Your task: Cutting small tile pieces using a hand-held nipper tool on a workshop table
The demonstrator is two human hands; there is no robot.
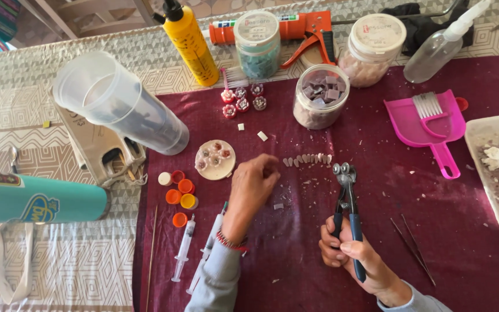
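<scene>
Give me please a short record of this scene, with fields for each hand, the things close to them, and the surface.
Left hand: fingertips pinched at the left end of a row of small pale chips, palm down
Right hand: grips the blue handles of wheeled nippers, wheels pointing away from the person
Near left hand: round disc with small flower pieces, orange caps, syringes
Near right hand: tweezers
Further back: open jar of purple tiles, pink dustpan
Surface: maroon cloth
</scene>
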